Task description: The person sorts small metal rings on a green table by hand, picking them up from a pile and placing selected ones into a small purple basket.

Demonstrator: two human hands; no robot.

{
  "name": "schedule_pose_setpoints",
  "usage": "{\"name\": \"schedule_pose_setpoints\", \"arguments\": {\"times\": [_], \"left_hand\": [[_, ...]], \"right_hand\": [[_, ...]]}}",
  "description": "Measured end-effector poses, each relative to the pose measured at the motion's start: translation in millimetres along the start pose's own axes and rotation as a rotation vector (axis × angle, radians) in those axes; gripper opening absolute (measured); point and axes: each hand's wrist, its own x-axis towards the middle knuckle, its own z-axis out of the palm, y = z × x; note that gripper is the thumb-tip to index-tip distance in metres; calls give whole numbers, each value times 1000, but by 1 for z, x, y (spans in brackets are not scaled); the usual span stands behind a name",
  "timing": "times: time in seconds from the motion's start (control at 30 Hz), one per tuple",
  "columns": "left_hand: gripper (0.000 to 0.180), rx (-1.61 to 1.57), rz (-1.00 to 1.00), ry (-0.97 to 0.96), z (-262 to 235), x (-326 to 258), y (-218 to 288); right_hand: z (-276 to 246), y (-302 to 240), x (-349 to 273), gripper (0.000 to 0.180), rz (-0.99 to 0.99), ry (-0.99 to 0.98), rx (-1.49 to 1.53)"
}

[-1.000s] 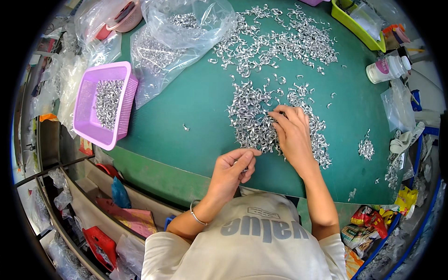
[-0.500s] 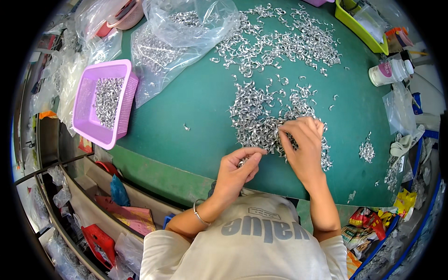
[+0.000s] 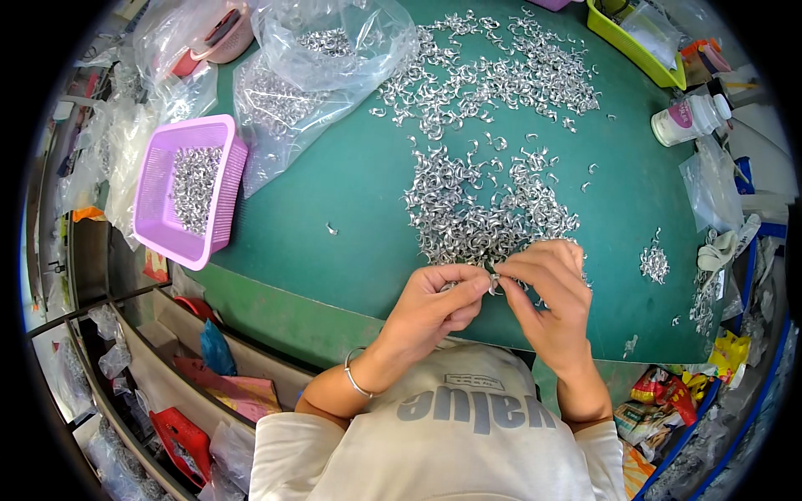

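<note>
Green covers the broad surface [image 3: 622, 179], with packed shelving and bags crowding both sides of the room. Close to the near edge, the left hand [image 3: 430, 305] and right hand [image 3: 551, 292] meet at their fingertips over a small curved piece [image 3: 493, 286]. The left grip is pinched nearly together on it, thumb against forefinger; the right grip is almost as narrow, but whether it has hold or merely touches cannot be told.

These pieces look like metal: likely very light, stiff, smooth enough to slip or spin, and hardly fragile. Their hooked shape may make neighbours snag, so a fingertip pinch across the middle of the curve should hold best.

Just beyond the hands lies a dense pile [image 3: 459, 225], with a looser scatter [image 3: 510, 75] farther off. Room for moving is widest to the left, between the pile and the purple basket [image 3: 233, 179], where one loose piece [image 3: 332, 228] lies. To the right, a small cluster [image 3: 654, 265] sits near the right edge. Least margin is on the near side, where a dropped piece could roll off beside the shirt [image 3: 451, 459].
</note>
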Motion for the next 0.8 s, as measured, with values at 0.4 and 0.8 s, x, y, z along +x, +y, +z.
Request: {"name": "schedule_pose_setpoints", "arguments": {"times": [0.4, 0.8], "left_hand": [[17, -99, -40, -1, 2, -1, -2], [19, 11, 127, 76, 0, 13, 8]], "right_hand": [[-1, 6, 1, 12, 129, -16, 247], [-19, 35, 32, 7, 386, 18, 619]]}}
